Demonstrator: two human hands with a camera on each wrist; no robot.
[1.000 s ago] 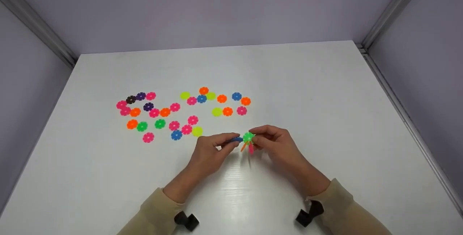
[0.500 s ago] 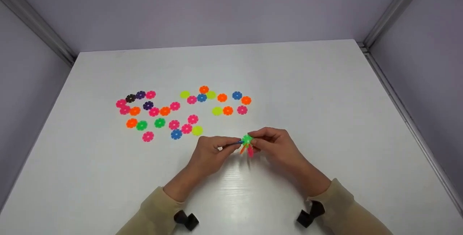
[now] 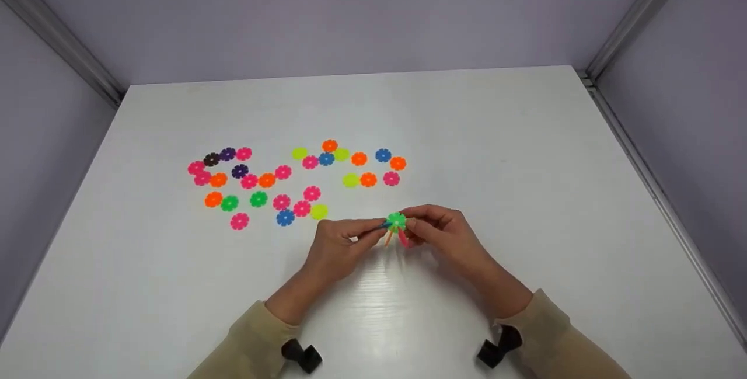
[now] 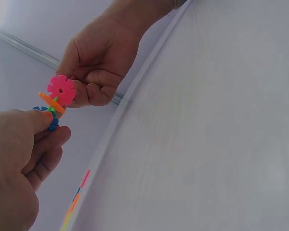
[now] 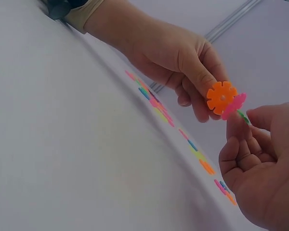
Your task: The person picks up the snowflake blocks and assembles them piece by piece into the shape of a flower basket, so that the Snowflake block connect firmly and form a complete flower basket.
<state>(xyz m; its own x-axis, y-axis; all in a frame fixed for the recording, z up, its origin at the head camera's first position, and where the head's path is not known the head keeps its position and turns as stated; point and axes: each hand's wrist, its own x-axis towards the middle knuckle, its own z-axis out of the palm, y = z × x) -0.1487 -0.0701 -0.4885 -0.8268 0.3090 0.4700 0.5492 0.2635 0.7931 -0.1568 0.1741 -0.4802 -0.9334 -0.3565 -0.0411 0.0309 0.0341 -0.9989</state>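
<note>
My left hand (image 3: 345,247) is pinched on a blue notched disc (image 4: 54,125), and my right hand (image 3: 448,232) is pinched on a green notched disc (image 3: 396,221). I hold both above the near part of the desk (image 3: 525,163), the blue edge meeting the green one's left side. My fingers cover much of the join, so I cannot tell whether the notches have locked.

An orange notched disc (image 5: 216,98) and a pink notched disc (image 4: 66,95) hang below the green one, seemingly slotted into it, and they are my main worry. If I push the blue disc in askew, the green one could twist in my fingertips and work either of them loose. Pressing with the notches out of line might bend the thin plastic or make the blue disc skid off.

My grip takes in only a little of each rim, so too hard a shove could pop a piece out and drop it on the desk. Lowering my left hand carelessly afterwards, I might also brush the loose yellow disc (image 3: 319,211) lying just beyond my knuckles.
</note>
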